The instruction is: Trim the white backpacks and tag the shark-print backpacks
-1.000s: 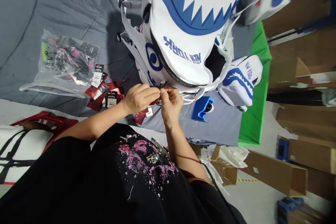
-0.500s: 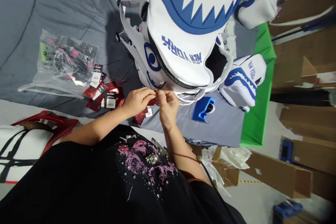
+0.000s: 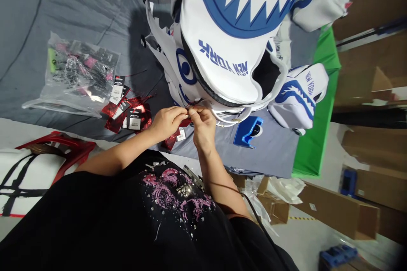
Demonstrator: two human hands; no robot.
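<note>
A large white and blue bag (image 3: 222,59) with "NEW YORK" lettering stands on the grey-covered table, directly beyond my hands. My left hand (image 3: 168,122) is pinched at the bag's near lower edge. Fingertip to fingertip with it, my right hand (image 3: 202,126) is closed too. Between them is a thin dark cord, too small to make out which fingers grip it. A red tag (image 3: 185,123) shows just below the fingertips. More red tags with black and white labels (image 3: 134,119) lie left of my left hand. Another red tag (image 3: 171,139) lies beneath my hands.
A clear plastic bag (image 3: 79,74) of tags lies at the left. Right of my hands are a blue tape dispenser (image 3: 248,132) and a smaller white-blue bag (image 3: 297,97). A green box (image 3: 313,148) borders the table's right edge; cardboard boxes (image 3: 337,209) stand beyond.
The view has shifted slightly, and the large bag's top appears a little further right. Both hands stay pinched together at almost the same spot.
</note>
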